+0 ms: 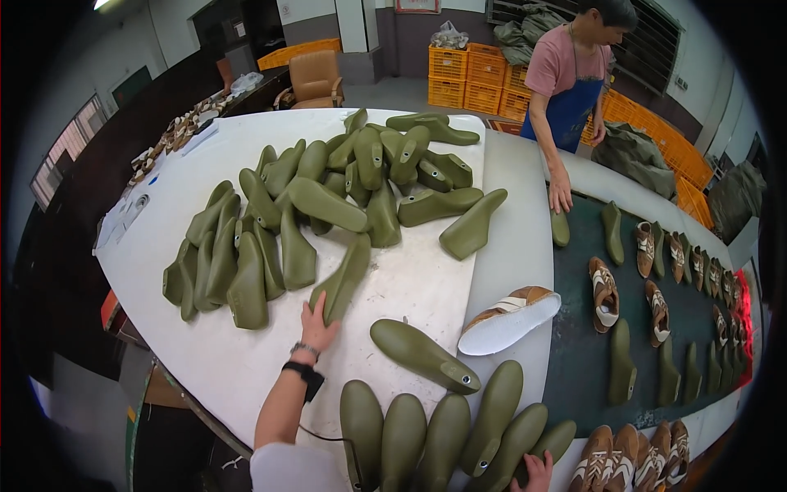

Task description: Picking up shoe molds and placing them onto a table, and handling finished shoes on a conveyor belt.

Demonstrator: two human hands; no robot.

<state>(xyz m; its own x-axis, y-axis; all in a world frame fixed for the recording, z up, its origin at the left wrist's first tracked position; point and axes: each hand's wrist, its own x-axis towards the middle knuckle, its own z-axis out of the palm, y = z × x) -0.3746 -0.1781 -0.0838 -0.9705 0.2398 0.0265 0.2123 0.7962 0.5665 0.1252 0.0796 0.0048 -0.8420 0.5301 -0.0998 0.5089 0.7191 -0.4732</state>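
My left hand (318, 325), with a bracelet and a dark wristband, grips the end of an olive-green shoe last (344, 275) at the near edge of a big pile of lasts (328, 201). At the lower edge, my right hand (534, 474) has its fingers against another green shoe last (555, 440), the rightmost of a row; its palm is cut off by the frame. Several lasts of that row (403, 435) lie side by side between my arms. A single last (422, 354) rests crosswise above them, beside a brown-and-white shoe (510, 318) showing its white sole.
Right of the white table (410, 287), a dark green conveyor belt (574, 361) carries lasts and brown shoes in rows. A co-worker (566, 82) in a blue apron touches a last across the belt. More brown shoes (627, 459) line the near edge. Orange crates (467, 78) stand behind.
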